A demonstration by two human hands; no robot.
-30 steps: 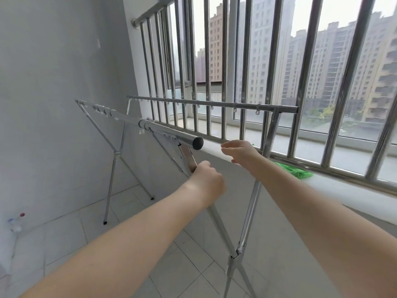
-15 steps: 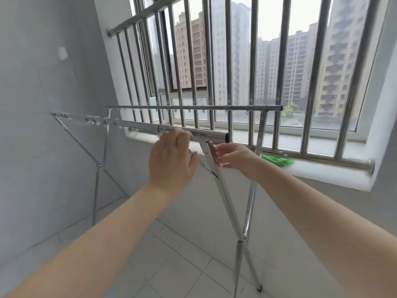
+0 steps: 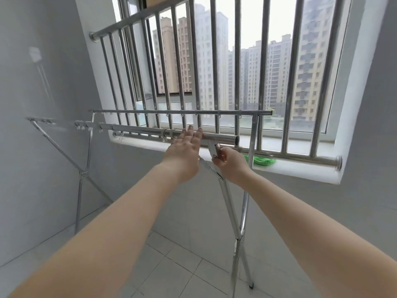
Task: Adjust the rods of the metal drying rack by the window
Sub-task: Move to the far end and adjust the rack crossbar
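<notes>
A metal drying rack stands under the barred window, with crossed legs point(image 3: 233, 214) at each end. Its near rod point(image 3: 137, 130) runs left to right and ends in a dark cap at the right. The far rod point(image 3: 225, 112) lies parallel behind it, carrying small hooks. My left hand point(image 3: 185, 147) lies flat on the near rod, fingers stretched over it. My right hand point(image 3: 231, 163) is closed around the top of the right leg bracket, just under the rod's right end.
The window sill point(image 3: 279, 168) runs behind the rack with a steel guard rail and vertical bars point(image 3: 264, 82). A green cloth point(image 3: 261, 161) lies on the sill. A grey wall is at the left; the floor is tiled.
My left hand rose from the leg onto the near rod and flattened there. My right hand closed on the leg bracket. The view pulled back, showing more of the window.
</notes>
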